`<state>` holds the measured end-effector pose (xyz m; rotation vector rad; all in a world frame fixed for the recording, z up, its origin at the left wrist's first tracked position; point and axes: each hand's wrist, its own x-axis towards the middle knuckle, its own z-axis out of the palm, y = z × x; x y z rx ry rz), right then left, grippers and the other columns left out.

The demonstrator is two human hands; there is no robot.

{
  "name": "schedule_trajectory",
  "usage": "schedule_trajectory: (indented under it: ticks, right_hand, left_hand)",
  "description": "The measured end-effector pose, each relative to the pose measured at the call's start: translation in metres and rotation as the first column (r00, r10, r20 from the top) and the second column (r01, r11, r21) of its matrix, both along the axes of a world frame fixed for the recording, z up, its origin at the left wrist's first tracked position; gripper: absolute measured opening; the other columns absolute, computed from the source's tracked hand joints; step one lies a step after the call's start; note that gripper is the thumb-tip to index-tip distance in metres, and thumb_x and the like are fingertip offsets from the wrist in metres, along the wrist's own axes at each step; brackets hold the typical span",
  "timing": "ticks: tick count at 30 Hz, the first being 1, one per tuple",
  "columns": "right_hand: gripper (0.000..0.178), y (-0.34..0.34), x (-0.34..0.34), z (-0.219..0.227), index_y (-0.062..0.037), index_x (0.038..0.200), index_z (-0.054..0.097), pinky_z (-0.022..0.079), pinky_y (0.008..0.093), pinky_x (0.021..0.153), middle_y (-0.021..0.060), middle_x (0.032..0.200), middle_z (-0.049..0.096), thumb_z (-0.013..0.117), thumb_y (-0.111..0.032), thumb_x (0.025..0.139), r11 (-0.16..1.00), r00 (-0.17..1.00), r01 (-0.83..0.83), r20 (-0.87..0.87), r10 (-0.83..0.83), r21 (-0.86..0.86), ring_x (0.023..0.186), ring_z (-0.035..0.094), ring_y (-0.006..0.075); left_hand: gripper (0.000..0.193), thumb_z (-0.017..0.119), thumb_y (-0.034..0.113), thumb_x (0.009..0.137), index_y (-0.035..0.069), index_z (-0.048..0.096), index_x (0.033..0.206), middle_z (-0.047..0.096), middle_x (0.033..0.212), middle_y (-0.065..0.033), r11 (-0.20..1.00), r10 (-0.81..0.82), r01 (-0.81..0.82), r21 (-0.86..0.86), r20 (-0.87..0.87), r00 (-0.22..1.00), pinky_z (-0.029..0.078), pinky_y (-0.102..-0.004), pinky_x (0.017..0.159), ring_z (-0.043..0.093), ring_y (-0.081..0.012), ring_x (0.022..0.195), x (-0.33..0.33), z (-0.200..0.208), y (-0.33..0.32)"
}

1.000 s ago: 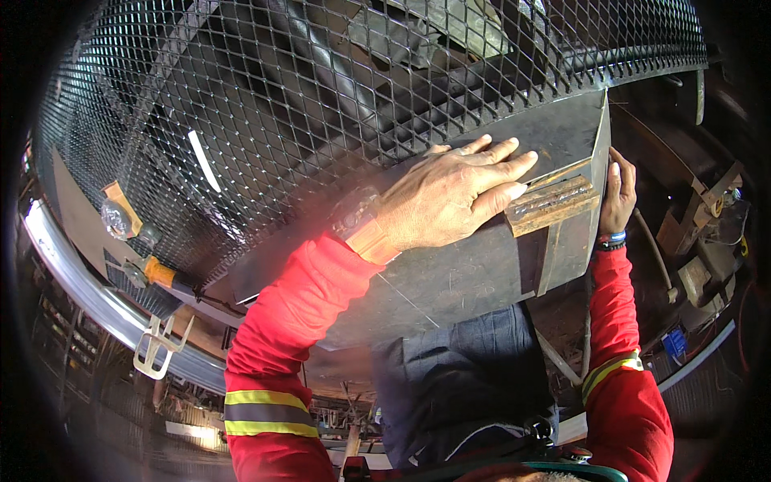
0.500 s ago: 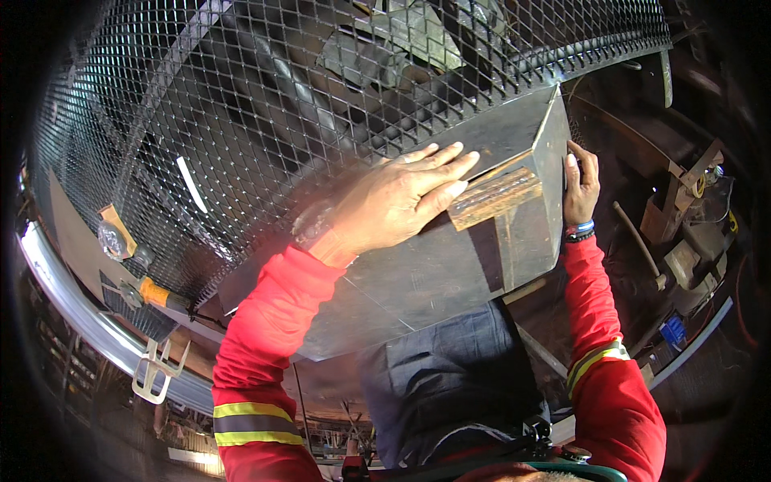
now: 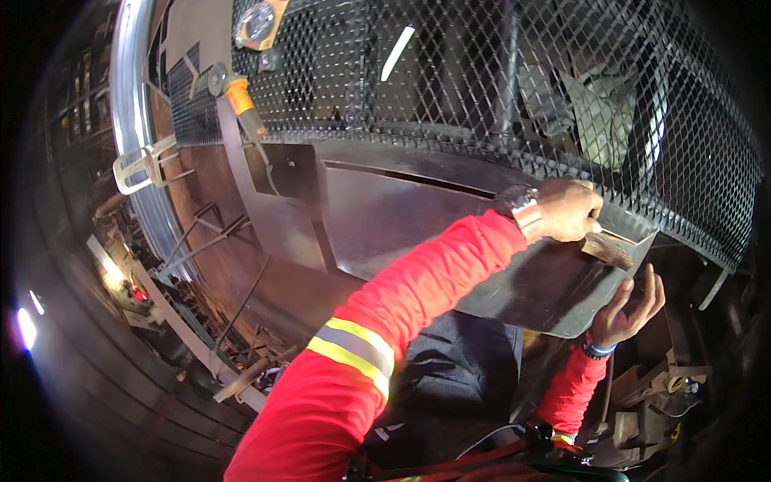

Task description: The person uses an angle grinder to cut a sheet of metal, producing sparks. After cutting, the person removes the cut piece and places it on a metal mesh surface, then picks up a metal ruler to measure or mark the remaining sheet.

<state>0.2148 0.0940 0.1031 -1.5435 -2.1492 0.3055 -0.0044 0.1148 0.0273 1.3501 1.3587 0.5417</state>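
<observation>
A dark sheet-metal piece (image 3: 418, 221), bent like a shallow box, lies in front of me against an expanded-metal mesh. At its right end sits a brown, wood-like block (image 3: 608, 250). My left hand (image 3: 566, 210) is above that block, fingers curled and closed near the sheet's upper edge; whatever is in them is hidden. My right hand (image 3: 625, 312) is beside the sheet's right end, palm turned up, fingers apart and holding nothing. Whether its fingertips touch the metal I cannot tell.
An orange-and-grey angle grinder (image 3: 239, 96) with a cord rests left of the sheet. Beyond it is a clear round object (image 3: 255, 24) on tan card. The black mesh (image 3: 450, 88) spans the far side. A pale clamp-like frame (image 3: 146, 169) hangs at the left edge.
My view has swung left. The left hand's outstretched fingers have curled near the block. My right hand has turned from the end panel's edge, its fingers now spread.
</observation>
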Motion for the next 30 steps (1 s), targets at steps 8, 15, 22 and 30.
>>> schedule_trajectory:
  ticks: [8, 15, 22, 30]
  right_hand:
    - [0.031, -0.007, -0.081, 0.008, -0.0002, 0.125, 0.066, 0.046, 0.0443, 0.098, 0.0178, 0.12, 0.059, 0.063, -0.004, 0.094, 0.912, 0.921, -0.374, 0.052, 0.387, -0.168, 0.11, 0.057, 0.0328]
    - [0.028, -0.047, -0.122, -0.002, 0.0028, 0.122, 0.065, 0.049, 0.0395, 0.091, 0.0189, 0.117, 0.061, 0.063, -0.005, 0.095, 0.927, 0.962, -0.271, -0.107, 0.251, -0.26, 0.108, 0.059, 0.0313]
    - [0.022, -0.075, -0.179, 0.006, 0.0023, 0.112, 0.068, 0.052, 0.0356, 0.083, 0.0165, 0.105, 0.064, 0.066, -0.009, 0.093, 0.929, 0.969, -0.216, -0.18, 0.167, -0.3, 0.092, 0.063, 0.0269]
    - [0.021, -0.091, -0.186, 0.004, 0.0036, 0.114, 0.066, 0.052, 0.0315, 0.077, 0.0134, 0.1, 0.063, 0.064, -0.009, 0.097, 0.9, 0.901, -0.104, -0.423, -0.094, -0.423, 0.084, 0.063, 0.0214]
  left_hand:
    - [0.044, 0.078, 0.043, 0.08, 0.0, 0.073, 0.08, 0.068, 0.091, -0.0218, 0.994, 0.104, -0.097, 0.046, -0.179, 0.978, 0.053, -0.0498, 0.08, 0.068, -0.0396, 0.087, 0.0, -0.043, -0.027]
    - [0.042, 0.081, 0.041, 0.076, 0.001, 0.071, 0.081, 0.066, 0.089, -0.0186, 0.986, 0.139, -0.119, 0.119, -0.176, 0.975, 0.053, -0.0484, 0.08, 0.068, -0.039, 0.088, -0.106, -0.04, -0.09]
    - [0.016, 0.058, 0.022, 0.092, 0.008, 0.066, 0.089, 0.072, 0.084, -0.0146, 0.952, 0.125, 0.0, 0.306, -0.389, 0.913, 0.056, -0.0513, 0.07, 0.072, -0.0353, 0.08, -0.134, -0.016, -0.068]
    - [0.013, 0.064, 0.023, 0.09, 0.012, 0.068, 0.095, 0.072, 0.081, -0.0138, 0.949, 0.087, 0.057, 0.311, -0.428, 0.9, 0.052, -0.0533, 0.067, 0.07, -0.0371, 0.079, -0.195, -0.011, -0.017]
